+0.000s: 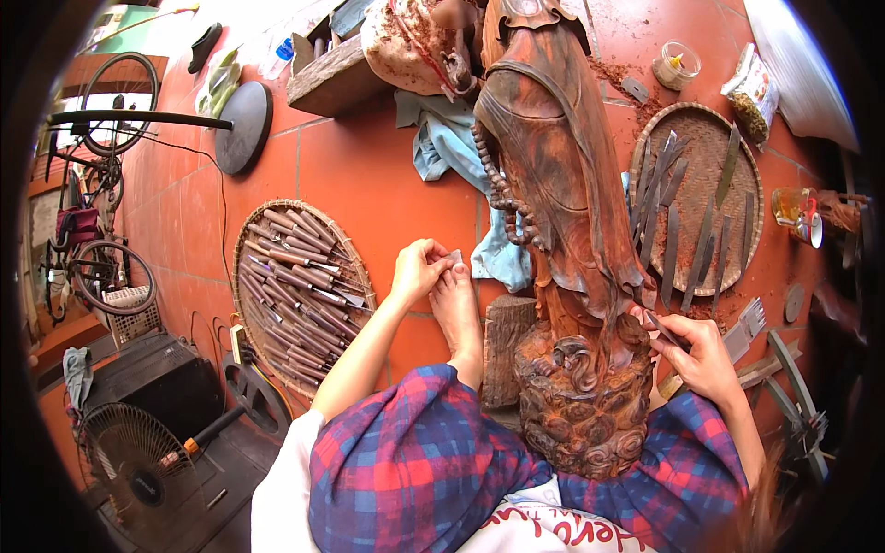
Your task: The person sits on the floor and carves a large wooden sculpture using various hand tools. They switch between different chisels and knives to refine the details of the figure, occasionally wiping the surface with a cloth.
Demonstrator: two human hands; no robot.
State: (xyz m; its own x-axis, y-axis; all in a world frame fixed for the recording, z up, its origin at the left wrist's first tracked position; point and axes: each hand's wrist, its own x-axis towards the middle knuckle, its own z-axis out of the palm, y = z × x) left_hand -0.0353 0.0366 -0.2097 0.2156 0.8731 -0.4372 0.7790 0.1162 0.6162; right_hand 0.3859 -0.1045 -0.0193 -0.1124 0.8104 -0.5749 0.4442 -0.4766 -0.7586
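Observation:
A carved wooden statue [553, 184] of a robed figure with a bead string lies between my legs, its swirl-carved base [585, 405] close to my body. My right hand [701, 355] is closed on a slim dark file [666, 330], held beside the statue's lower edge just above the base. On the left, my left hand [419, 272] rests at the toes of my bare foot [456, 309]. Its thumb and finger pinch a small pale flat piece [454, 258], whose kind I cannot make out. A wooden block [507, 346] stands between the foot and the base.
Many wooden-handled chisels fill a round woven tray [241, 276] at left. Flat dark files lie on another woven tray [705, 134] at right. A blue cloth [502, 253] lies beside the statue. A fan [143, 470], a wooden box [336, 78], a jar [676, 66] and a brush [745, 330] surround me.

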